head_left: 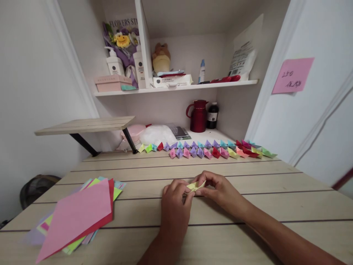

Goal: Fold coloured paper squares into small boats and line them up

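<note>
A small piece of folded pale yellow paper [194, 186] is held between both hands, just above the middle of the table. My left hand [175, 200] pinches its left end with thumb and fingers. On the other side, my right hand [216, 187] grips the right end between thumb and forefinger. The paper's middle bulges open a little, and its ends are hidden by the fingertips. Beyond the hands stand two rows of small folded paper boats [193, 152] in purple, pink, red, blue, yellow and green.
A stack of coloured square paper [79, 211], pink on top, lies at the left. A raised wooden shelf [88, 124] on black brackets stands at the back left. Behind the boats are a red jug [198, 116], a dark bottle [212, 115] and a white plastic bag [157, 135].
</note>
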`<state>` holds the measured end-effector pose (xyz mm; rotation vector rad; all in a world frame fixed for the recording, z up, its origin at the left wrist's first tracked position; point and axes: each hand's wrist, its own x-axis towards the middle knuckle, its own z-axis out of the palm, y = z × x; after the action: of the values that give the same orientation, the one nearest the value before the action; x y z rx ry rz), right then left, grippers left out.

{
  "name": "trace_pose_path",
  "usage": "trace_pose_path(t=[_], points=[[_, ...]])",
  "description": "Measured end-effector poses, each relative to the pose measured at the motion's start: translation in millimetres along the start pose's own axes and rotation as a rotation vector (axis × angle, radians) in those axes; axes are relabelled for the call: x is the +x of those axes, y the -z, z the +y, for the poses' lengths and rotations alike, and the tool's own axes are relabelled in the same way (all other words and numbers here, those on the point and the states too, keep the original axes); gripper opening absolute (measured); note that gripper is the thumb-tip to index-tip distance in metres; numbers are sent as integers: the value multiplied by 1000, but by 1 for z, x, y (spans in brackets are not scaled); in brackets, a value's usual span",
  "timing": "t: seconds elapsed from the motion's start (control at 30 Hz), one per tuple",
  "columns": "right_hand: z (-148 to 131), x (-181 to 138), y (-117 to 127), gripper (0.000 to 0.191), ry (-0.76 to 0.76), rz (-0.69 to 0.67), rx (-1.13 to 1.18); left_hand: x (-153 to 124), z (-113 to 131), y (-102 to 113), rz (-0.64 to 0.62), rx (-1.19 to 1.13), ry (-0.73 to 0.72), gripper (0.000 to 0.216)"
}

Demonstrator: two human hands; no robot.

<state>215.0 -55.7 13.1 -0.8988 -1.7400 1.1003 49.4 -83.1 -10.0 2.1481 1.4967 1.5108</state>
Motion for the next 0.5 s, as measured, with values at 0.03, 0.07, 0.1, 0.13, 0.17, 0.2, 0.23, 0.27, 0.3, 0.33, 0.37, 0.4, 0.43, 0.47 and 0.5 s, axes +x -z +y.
trace_pose_path(t=[0.03, 0.07, 0.1, 0.13, 0.17, 0.2, 0.23, 0.27, 0.3, 0.33, 0.37, 0.4, 0.43, 0.47, 0.5], points=[[-2, 0, 0, 18, 23, 12, -11, 0, 0, 0, 14, 16, -18, 20], [-4, -1, 0, 17, 43, 25, -31, 0, 0, 1, 26, 31, -37, 19], [-5, -1, 0, 15, 56, 39, -55, 1, -1, 1, 37, 46, -58, 19], [-5, -2, 0, 14, 62, 51, -77, 2, -1, 2, 46, 62, -77, 18], [-5, -2, 0, 12, 60, 56, -90, 2, -1, 3, 54, 78, -96, 18], [-4, -2, 0, 11, 49, 56, -90, 3, -1, 3, 65, 95, -112, 18], [-3, -2, 0, 10, 31, 51, -74, 3, -1, 4, 75, 112, -127, 18], [-2, -2, 0, 10, 9, 41, -46, 3, -1, 4, 84, 129, -140, 18], [-1, -2, 0, 10, -10, 30, -13, 3, -1, 5, 95, 144, -152, 18], [0, -1, 0, 11, -28, 18, 16, 3, -1, 6, 108, 157, -164, 18], [0, -1, -1, 11, -43, 11, 33, 3, 0, 6, 120, 166, -175, 18], [0, -1, -1, 11, -51, 13, 36, 3, 1, 6, 129, 170, -185, 18], [0, -2, -2, 11, -51, 21, 28, 3, 1, 6, 132, 170, -192, 18], [-1, -2, -2, 12, -44, 35, 16, 3, 2, 7, 129, 166, -197, 18], [-1, -2, -3, 13, -32, 52, 5, 3, 2, 6, 123, 159, -200, 19]])
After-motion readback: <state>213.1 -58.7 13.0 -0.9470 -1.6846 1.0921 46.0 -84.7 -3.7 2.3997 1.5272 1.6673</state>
